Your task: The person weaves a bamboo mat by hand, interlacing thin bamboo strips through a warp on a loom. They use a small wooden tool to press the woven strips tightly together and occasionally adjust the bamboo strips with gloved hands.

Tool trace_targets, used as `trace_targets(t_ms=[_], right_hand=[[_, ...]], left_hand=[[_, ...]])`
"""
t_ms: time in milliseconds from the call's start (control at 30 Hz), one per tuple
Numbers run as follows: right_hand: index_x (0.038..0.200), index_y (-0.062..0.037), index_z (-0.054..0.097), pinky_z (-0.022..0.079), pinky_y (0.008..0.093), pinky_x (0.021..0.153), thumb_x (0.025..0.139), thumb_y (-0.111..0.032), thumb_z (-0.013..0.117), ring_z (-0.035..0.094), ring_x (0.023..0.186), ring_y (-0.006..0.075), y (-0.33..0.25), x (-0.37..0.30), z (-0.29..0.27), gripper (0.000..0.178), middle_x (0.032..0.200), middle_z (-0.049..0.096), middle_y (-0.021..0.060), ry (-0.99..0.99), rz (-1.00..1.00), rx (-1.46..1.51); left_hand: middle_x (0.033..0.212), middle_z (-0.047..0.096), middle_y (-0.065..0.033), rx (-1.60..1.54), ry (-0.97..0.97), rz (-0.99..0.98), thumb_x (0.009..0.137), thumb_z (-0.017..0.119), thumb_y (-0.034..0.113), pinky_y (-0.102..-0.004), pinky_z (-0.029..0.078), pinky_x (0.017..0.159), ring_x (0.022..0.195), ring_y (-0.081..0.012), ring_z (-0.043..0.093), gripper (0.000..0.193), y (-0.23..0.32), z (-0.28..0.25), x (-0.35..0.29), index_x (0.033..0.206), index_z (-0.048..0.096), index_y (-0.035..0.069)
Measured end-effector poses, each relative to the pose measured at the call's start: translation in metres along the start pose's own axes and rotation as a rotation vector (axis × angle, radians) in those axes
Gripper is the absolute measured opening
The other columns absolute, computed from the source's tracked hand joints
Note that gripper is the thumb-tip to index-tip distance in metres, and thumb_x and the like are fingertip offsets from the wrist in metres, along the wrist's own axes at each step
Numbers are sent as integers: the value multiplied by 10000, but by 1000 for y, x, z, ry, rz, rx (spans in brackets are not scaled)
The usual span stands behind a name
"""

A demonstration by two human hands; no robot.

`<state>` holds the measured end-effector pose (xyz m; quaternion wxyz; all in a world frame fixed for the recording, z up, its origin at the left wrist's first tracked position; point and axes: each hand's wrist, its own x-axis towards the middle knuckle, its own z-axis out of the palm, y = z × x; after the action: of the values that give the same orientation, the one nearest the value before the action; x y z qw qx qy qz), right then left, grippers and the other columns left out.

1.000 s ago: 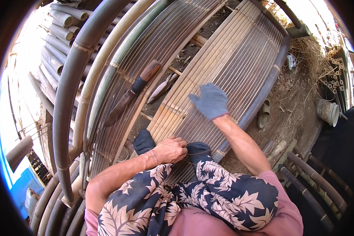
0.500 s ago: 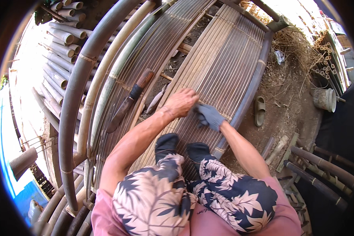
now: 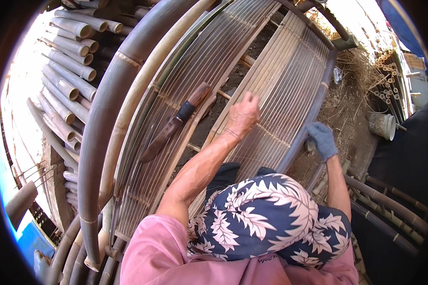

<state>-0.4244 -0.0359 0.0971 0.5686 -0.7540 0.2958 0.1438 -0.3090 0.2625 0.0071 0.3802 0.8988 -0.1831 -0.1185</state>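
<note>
Crouched over slatted bamboo bench, hands apart.
With bare left hand curled above it, gloved right hand beside its edge pole; cannot tell if gripping. Could knock wood-handled machete off neighbouring slatted panel by swinging left.

Count, by kind. Grips: two, left grip and right grip. Gloves: one. Knives: one. Slatted bamboo surfaces: two. Buckets: one. Plastic scraps: one. Stacked thick bamboo poles: more than ten. Slender canes, right: many, too small to count exactly. Individual slats: too fine to count.
</note>
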Motion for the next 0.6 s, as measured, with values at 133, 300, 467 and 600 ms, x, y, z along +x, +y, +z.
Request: trace_targets(t_ms=[133, 300, 467, 600], right_hand=[[1093, -47, 724, 567, 283, 748, 942, -208, 706, 656, 919, 114, -103, 34, -31, 221, 989, 703, 4, 245, -98, -202], [983, -83, 755, 533, 308, 747, 925, -247, 700, 681, 842, 161, -171, 90, 17, 182, 919, 723, 45, 254, -624, -839], [807, -120, 731, 496, 404, 710, 839, -131, 636, 652, 755, 224, -152, 162, 165, 101, 767, 678, 56, 198, -1053, -1860], [879, -109, 784, 490, 408, 782, 845, -161, 649, 694, 856, 289, -108, 177, 247, 149, 890, 740, 98, -285, -950, -1769]], left_hand=[[1025, 559, -216, -67, 399, -70, 910, 538, 53, -443, 555, 755, 890, -387, 620, 218, -32, -8, -12, 1109, 603, -11], [1231, 616, -284, -271, 251, -573, 904, 461, 81, -483, 473, 977, 1087, -459, 614, 397, -50, 6, -43, 1251, 607, -44], [1130, 630, -369, -351, 44, -786, 918, 434, 227, -538, 460, 955, 1095, -514, 598, 434, -77, 9, -29, 1140, 632, -89], [1142, 606, -401, -384, -81, -761, 926, 423, 284, -527, 449, 987, 1113, -514, 592, 496, -101, 22, -8, 1099, 641, -126]])
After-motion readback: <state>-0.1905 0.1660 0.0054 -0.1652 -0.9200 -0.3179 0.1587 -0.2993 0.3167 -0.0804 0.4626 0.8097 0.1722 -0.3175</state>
